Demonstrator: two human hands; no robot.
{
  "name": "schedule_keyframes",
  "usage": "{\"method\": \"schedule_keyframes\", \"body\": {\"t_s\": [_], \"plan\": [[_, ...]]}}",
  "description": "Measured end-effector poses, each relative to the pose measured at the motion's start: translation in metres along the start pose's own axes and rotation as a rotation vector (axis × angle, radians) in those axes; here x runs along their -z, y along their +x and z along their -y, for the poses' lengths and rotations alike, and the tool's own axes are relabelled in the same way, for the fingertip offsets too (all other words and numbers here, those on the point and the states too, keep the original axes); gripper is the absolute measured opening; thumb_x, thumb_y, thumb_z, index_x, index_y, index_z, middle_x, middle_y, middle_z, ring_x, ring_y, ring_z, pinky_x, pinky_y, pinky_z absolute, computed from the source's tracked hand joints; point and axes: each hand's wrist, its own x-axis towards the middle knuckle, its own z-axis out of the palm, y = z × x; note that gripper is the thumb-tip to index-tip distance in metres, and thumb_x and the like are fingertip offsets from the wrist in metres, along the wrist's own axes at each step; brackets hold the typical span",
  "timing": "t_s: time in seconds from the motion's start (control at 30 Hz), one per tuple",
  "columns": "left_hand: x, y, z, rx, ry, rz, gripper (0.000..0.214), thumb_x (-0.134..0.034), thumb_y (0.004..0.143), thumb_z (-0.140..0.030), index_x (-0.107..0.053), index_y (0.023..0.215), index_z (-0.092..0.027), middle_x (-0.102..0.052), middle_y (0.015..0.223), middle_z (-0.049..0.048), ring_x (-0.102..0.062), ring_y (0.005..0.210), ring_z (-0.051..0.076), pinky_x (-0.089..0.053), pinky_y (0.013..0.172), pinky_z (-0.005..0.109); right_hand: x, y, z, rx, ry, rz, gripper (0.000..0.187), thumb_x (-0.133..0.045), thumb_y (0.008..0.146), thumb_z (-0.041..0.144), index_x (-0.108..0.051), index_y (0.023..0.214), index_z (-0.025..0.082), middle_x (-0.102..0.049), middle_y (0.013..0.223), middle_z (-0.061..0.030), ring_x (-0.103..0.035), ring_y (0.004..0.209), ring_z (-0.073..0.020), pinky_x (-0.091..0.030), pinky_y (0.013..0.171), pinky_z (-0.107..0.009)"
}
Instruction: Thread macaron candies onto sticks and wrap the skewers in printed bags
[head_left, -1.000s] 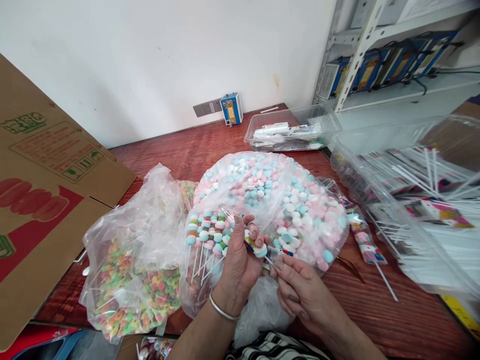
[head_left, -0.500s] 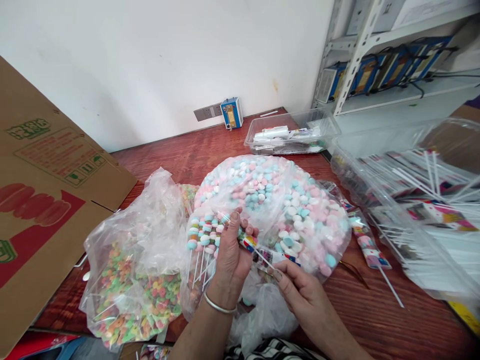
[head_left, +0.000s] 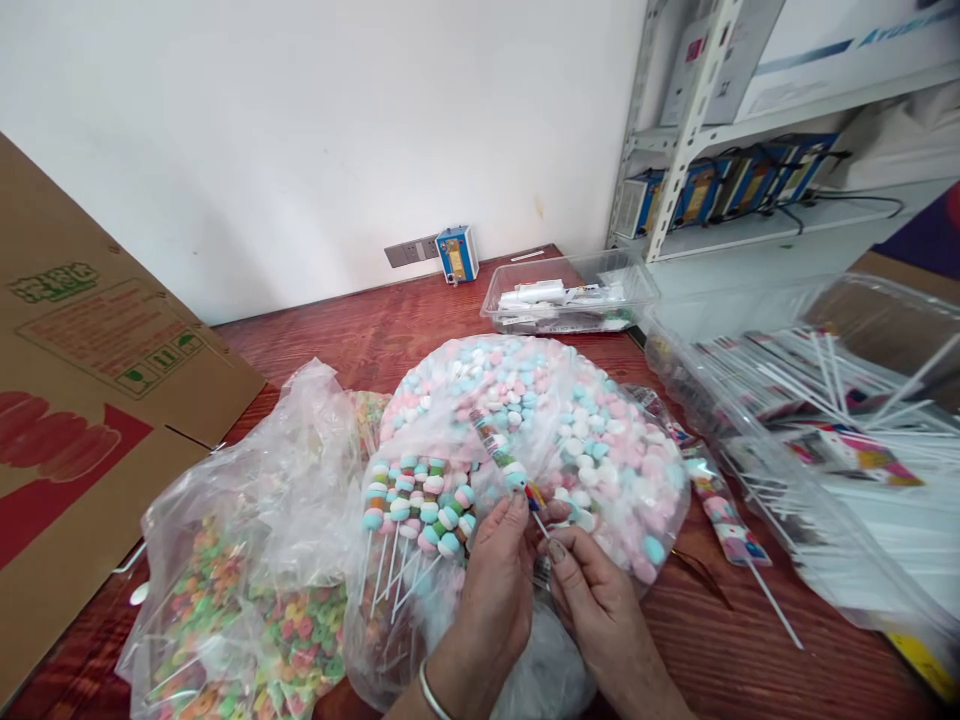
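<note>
We see the left hand [head_left: 491,590] and right hand [head_left: 592,590] both pinched shut on 1 wrapped candy stick [head_left: 501,458], which tilts up and left over the big bag of pink, blue and white candies [head_left: 600,440]. Finished lollipops [head_left: 420,505] lie just left, touching the left hand, on the red table [head_left: 360,330].
</note>
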Motion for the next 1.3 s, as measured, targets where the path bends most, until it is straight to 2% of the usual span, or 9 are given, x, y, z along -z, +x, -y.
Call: {"method": "schedule_keyframes", "body": {"t_s": [0.23, 0.5, 0.73, 0.83, 0.93, 1.0, 1.13, 1.23, 1.3], "plan": [[-0.005, -0.008, 0.026, -0.059, 0.094, 0.026, 0.040, -0.061, 0.087, -0.046, -0.075, 0.101, -0.011, -0.073, 0.095, 0.0114, -0.065, 0.093, 0.023, -0.047, 0.091, 0.035, -0.008, 0.004, 0.009, -0.120, 0.264, -0.019, 0.039, -0.059, 0.086, 0.059, -0.050, 0.082, 0.022, -0.035, 0.057, 0.0084, -0.029, 0.049, -0.0082, -0.027, 0.045, -0.018], [0.000, 0.001, -0.006, -0.058, -0.136, 0.014, 0.022, -0.078, 0.075, -0.031, -0.071, 0.087, -0.015, -0.070, 0.083, 0.0040, -0.063, 0.074, 0.012, -0.050, 0.073, 0.024, -0.002, 0.001, 0.001, -0.080, 0.299, 0.089, 0.036, -0.057, 0.091, 0.055, -0.049, 0.079, 0.022, -0.025, 0.050, 0.0120, -0.018, 0.042, -0.0051, -0.016, 0.039, -0.017], [0.002, 0.006, 0.000, -0.017, -0.179, -0.047, 0.025, -0.087, 0.062, -0.028, -0.070, 0.074, -0.013, -0.068, 0.070, 0.0020, -0.060, 0.063, 0.009, -0.048, 0.063, 0.019, -0.009, 0.003, 0.002, -0.156, 0.361, 0.118, 0.039, -0.060, 0.087, 0.059, -0.049, 0.082, 0.022, -0.024, 0.051, 0.0129, -0.017, 0.041, -0.0051, -0.015, 0.037, -0.017], [0.004, 0.007, 0.001, -0.033, -0.150, -0.100, 0.028, -0.088, 0.061, -0.030, -0.070, 0.075, -0.014, -0.068, 0.070, 0.0017, -0.060, 0.064, 0.009, -0.047, 0.063, 0.019, -0.006, 0.005, 0.006, -0.126, 0.241, 0.095, 0.039, -0.056, 0.090, 0.058, -0.048, 0.078, 0.021, -0.036, 0.052, 0.0104, -0.028, 0.039, -0.0055, -0.024, 0.039, -0.018], [0.006, 0.008, 0.003, -0.066, -0.072, -0.139, 0.026, -0.084, 0.065, -0.033, -0.068, 0.074, -0.015, -0.064, 0.066, -0.0005, -0.057, 0.058, 0.008, -0.044, 0.057, 0.018, -0.007, 0.006, 0.012, -0.046, 0.106, 0.075, 0.033, -0.053, 0.093, 0.055, -0.053, 0.092, 0.022, -0.054, 0.065, 0.0048, -0.050, 0.053, -0.0109, -0.040, 0.052, -0.022], [0.006, 0.007, 0.007, -0.083, -0.008, -0.134, 0.024, -0.082, 0.068, -0.034, -0.068, 0.074, -0.016, -0.062, 0.062, -0.0021, -0.053, 0.054, 0.007, -0.043, 0.055, 0.019, -0.010, 0.007, 0.015, -0.018, 0.090, 0.016, 0.032, -0.054, 0.092, 0.055, -0.053, 0.097, 0.023, -0.056, 0.069, 0.0032, -0.054, 0.061, -0.0134, -0.044, 0.058, -0.024], [0.009, 0.004, 0.011, -0.131, 0.128, -0.021, 0.020, -0.077, 0.074, -0.035, -0.072, 0.080, -0.016, -0.066, 0.071, 0.0002, -0.057, 0.065, 0.011, -0.046, 0.066, 0.023, -0.015, 0.014, 0.017, -0.113, 0.333, -0.092, 0.036, -0.065, 0.085, 0.055, -0.051, 0.081, 0.022, -0.045, 0.061, 0.0072, -0.036, 0.047, -0.0075, -0.032, 0.043, -0.019], [0.016, 0.003, 0.002, -0.087, 0.196, 0.144, 0.024, -0.071, 0.081, -0.036, -0.076, 0.092, -0.016, -0.069, 0.078, 0.0032, -0.059, 0.074, 0.015, -0.046, 0.076, 0.028, -0.008, 0.017, 0.020, -0.292, 0.616, 0.027, 0.039, -0.074, 0.078, 0.051, -0.047, 0.077, 0.022, -0.025, 0.050, 0.0139, -0.013, 0.039, -0.0032, -0.018, 0.036, -0.015], [0.023, 0.003, -0.007, -0.061, 0.254, 0.258, 0.026, -0.069, 0.083, -0.036, -0.076, 0.100, -0.017, -0.071, 0.083, 0.0049, -0.059, 0.078, 0.016, -0.045, 0.080, 0.029, 0.000, 0.015, 0.024, -0.388, 0.729, 0.154, 0.039, -0.076, 0.077, 0.047, -0.046, 0.078, 0.022, -0.021, 0.048, 0.0158, -0.007, 0.038, -0.0021, -0.015, 0.034, -0.014]]}}
